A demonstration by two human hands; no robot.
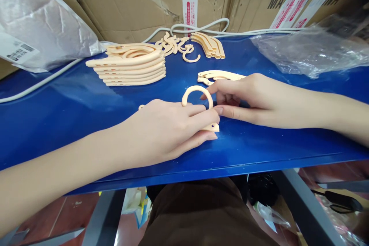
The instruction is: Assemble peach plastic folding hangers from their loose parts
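Observation:
My left hand point(173, 128) is closed around a cream plastic hanger arm point(212, 127), low over the blue tabletop. One end of that arm, with a small hole, sticks out between thumb and fingers; most of it is hidden. A cream hanger hook point(197, 89) curves up above my left fingers, its lower end hidden behind them. My right hand point(249, 98) pinches this hook at its right side between thumb and index finger. Just behind my right fingers lie several cream hanger pieces point(220, 73), partly covered.
A stack of cream folding hangers point(129, 67) stands left. Behind are loose hooks point(171, 44) and curved arm pieces point(210, 46). A silvery bag point(43, 23), clear plastic point(311, 52), a white cable point(198, 29) and cardboard boxes point(138, 4) line the back of the blue table point(86, 119).

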